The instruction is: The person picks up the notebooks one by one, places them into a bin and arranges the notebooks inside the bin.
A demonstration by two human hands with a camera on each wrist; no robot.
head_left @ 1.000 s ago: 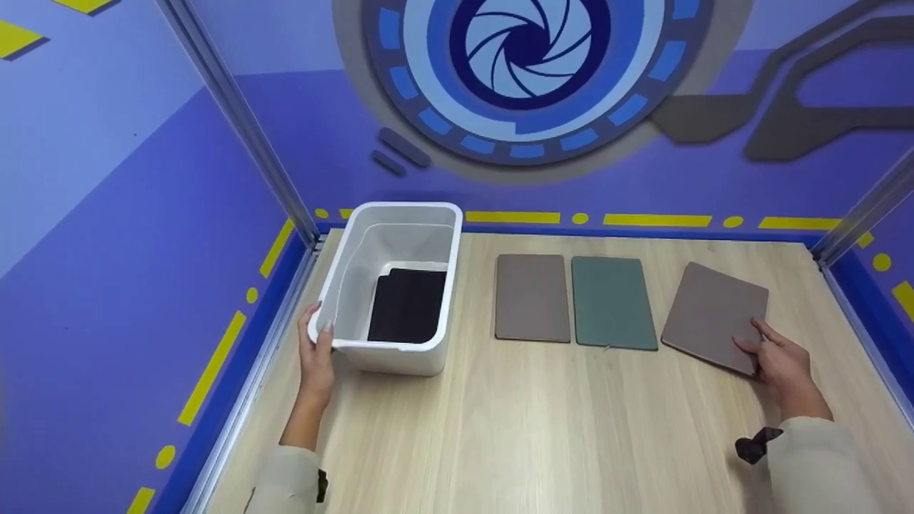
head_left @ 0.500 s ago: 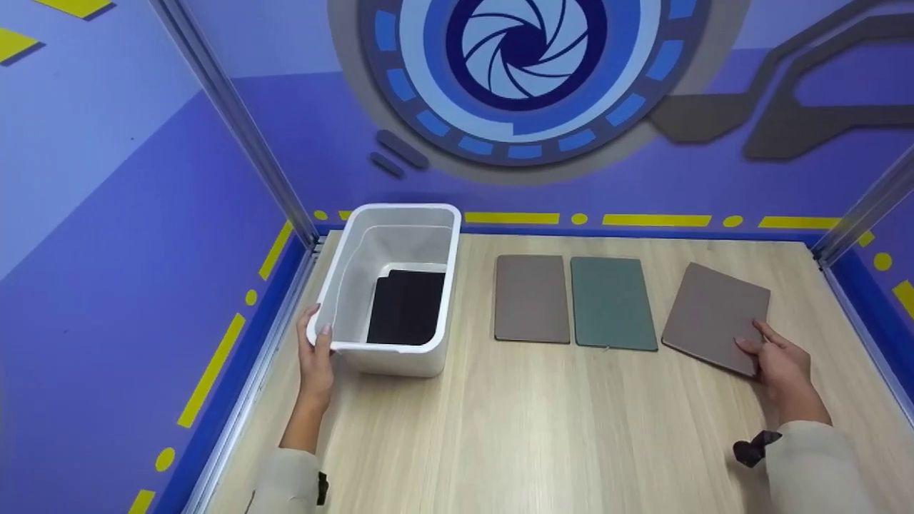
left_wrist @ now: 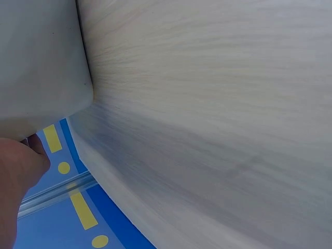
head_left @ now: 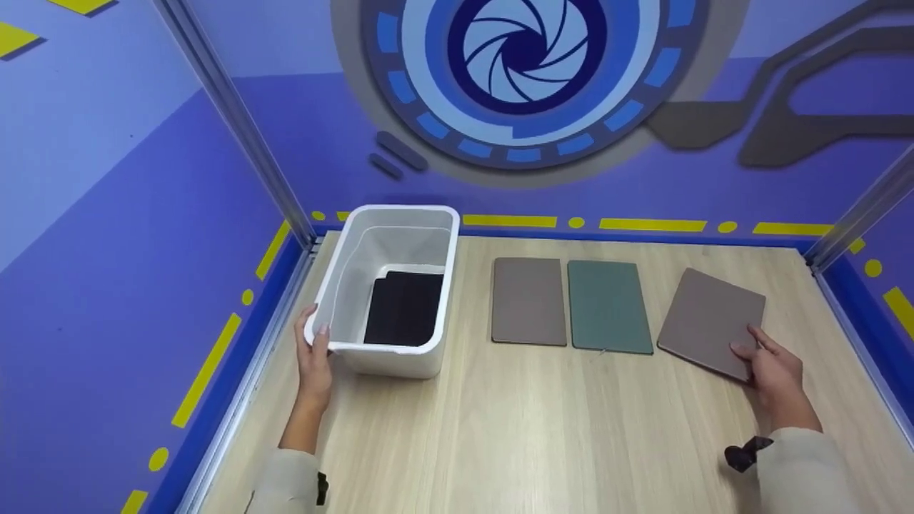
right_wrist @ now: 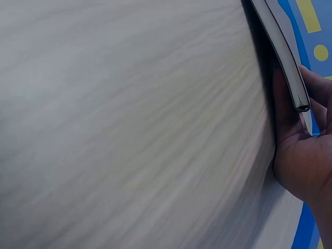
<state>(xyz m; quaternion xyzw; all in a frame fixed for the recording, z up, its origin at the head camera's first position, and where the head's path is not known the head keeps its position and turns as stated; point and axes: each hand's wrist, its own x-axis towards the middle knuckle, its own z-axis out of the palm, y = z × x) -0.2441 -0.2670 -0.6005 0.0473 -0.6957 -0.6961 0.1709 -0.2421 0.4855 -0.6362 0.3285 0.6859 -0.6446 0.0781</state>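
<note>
My left hand grips the near left corner of a white plastic bin, thumb on the rim. In the left wrist view, part of that hand shows beside the bin's wall. A taupe notebook at the far right lies at an angle, its near right edge pinched in my right hand. The right wrist view shows this notebook edge-on, a little off the wooden table, with fingers on both sides of it. Inside the bin lies a flat black item, its kind unclear.
Between the bin and the held notebook, another taupe notebook and a green notebook lie side by side on the wooden table. Blue-purple printed panels with metal corner posts enclose the back and sides.
Both hands keep their grips, on the bin and on the right notebook. The whole scene shifts very slightly in the head view; nothing else visibly moves.
</note>
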